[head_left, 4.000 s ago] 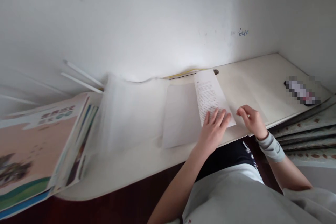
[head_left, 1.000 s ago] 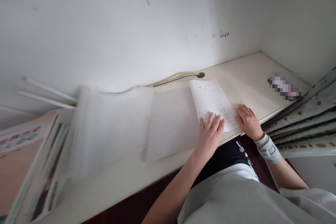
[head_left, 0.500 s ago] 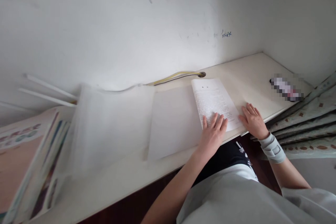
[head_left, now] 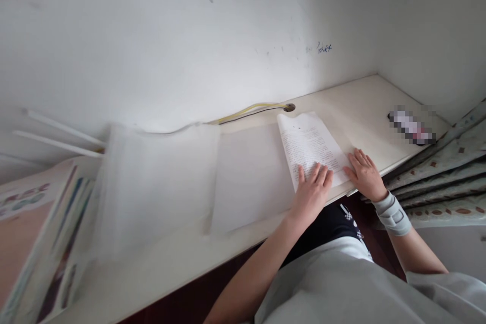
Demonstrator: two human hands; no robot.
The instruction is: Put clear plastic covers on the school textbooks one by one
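Observation:
A white printed sheet (head_left: 309, 136) lies on the desk in front of me, its far edge lifted in a slight wave. My left hand (head_left: 312, 187) rests flat on the sheet's lower part, fingers spread. At the sheet's lower right corner, my right hand (head_left: 365, 174) lies palm down on the desk with its fingers extended; the thumb is at the paper's edge. Left of the printed sheet is a blank pale sheet (head_left: 250, 177), partly touching or beneath it; I cannot tell which.
A larger pale, blurred sheet or folder (head_left: 159, 182) lies further left, beside a stack of books (head_left: 30, 223). Yellow and black cables (head_left: 250, 109) run along the wall into a desk hole. A pixelated object (head_left: 412, 125) sits at the right, near a patterned curtain (head_left: 444, 182).
My left hand has slid slightly right across the printed sheet, and the sheet's far edge has buckled upward. The right hand stays in place; the view shifted a little.

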